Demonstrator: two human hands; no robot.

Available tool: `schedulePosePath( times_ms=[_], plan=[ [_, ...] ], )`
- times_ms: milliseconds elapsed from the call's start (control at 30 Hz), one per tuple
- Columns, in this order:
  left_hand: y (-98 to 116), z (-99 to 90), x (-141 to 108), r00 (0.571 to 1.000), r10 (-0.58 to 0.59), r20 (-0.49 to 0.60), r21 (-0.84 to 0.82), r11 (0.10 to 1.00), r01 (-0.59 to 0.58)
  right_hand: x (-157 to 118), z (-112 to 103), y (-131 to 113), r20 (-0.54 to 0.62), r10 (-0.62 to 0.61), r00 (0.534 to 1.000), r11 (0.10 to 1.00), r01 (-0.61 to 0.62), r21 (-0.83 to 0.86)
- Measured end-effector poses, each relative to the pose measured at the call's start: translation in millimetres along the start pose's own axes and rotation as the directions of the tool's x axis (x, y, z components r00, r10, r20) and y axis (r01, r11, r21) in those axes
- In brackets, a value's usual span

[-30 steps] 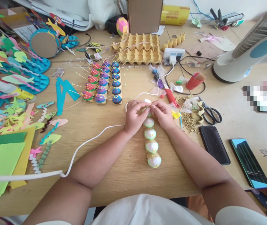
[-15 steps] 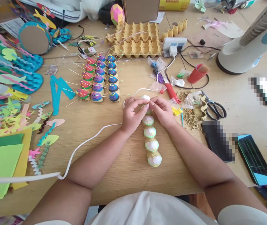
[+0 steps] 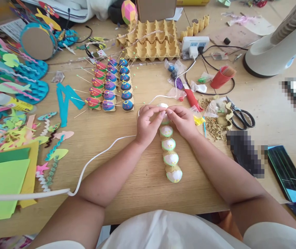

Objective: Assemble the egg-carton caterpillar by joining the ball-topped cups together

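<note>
My left hand (image 3: 150, 121) and my right hand (image 3: 182, 119) meet fingertip to fingertip, both pinched closed. Whatever sits between the fingertips is too small to make out. Beneath them runs an egg-carton strip (image 3: 169, 151), its bumps capped in white clay with green rims and tiny yellow dots. The strip lies lengthwise toward my body, and the hands cover part of its far end. Behind the fingers a white cap (image 3: 162, 105) shows. Finished-looking painted strips in red (image 3: 96, 83), purple (image 3: 109, 85) and blue (image 3: 126, 86), stuck with pins, stand to the left.
A white cable (image 3: 98, 149) crosses the table on the left. To the right lie scissors (image 3: 241, 116), a yellow clay bag (image 3: 199, 120), a red cup (image 3: 223, 77) and a phone (image 3: 289, 173). Farther back are egg trays (image 3: 153, 38), a power strip (image 3: 195, 44) and a fan (image 3: 264, 55).
The view has shifted slightly, so most things on the table appear a little to the right. Both hands stay pinched together above the strip, with only slight finger movement.
</note>
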State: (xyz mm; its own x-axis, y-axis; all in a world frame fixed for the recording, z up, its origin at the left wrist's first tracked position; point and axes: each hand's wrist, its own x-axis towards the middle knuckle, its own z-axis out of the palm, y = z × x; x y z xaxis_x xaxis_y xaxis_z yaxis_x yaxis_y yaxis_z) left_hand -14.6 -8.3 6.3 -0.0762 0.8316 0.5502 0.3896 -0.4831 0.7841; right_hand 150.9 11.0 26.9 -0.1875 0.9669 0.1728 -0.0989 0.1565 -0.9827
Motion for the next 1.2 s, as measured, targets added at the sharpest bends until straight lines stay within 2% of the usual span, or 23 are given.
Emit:
schedulePosePath(
  times_ms=[233,800,1200],
  plan=[
    [-1.4,-0.9,1.1,0.999,-0.023,0.031,0.037,0.999,0.022,0.5,-0.5,-1.2,-0.019,-0.003,1.0,0.998,0.002,-0.069],
    [3.1,-2.8,2.1,0.998,-0.043,0.056,-0.016,0.999,0.044,0.3,-0.1,0.6,-0.022,0.038,0.999,0.999,-0.037,0.022],
    [-2.4,-0.2,2.3,1.0,0.027,-0.002,-0.114,0.993,-0.027,-0.3,-0.3,1.3,-0.003,0.035,0.999,0.998,-0.035,0.057]
  ],
)
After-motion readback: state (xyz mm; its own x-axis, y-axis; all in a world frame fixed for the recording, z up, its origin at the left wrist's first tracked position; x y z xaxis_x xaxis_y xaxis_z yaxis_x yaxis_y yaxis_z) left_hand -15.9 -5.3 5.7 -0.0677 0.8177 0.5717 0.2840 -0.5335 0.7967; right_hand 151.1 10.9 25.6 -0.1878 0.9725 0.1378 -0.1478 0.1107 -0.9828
